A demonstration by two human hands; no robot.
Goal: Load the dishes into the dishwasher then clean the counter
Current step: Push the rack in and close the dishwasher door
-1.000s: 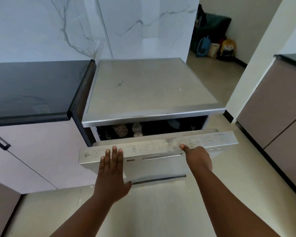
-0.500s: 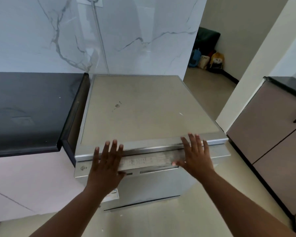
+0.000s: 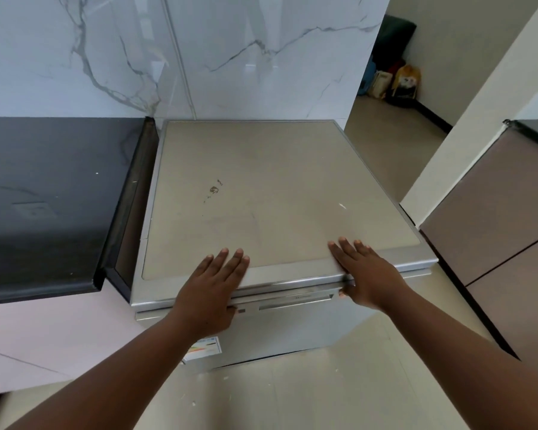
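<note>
both hands lie flat on the front edge of the dishwasher point(image 3: 277, 193), fingers straight, each grip wide and holding nothing. the left hand point(image 3: 212, 290) covers the top edge of the door point(image 3: 292, 330), and the right hand point(image 3: 362, 271) rests near the right corner. the door is closed. a small brown stain point(image 3: 213, 190) sits on the top. the black counter point(image 3: 44, 197) is just beside the dishwasher on the left. some bags point(image 3: 398, 82) stand far behind.
</note>
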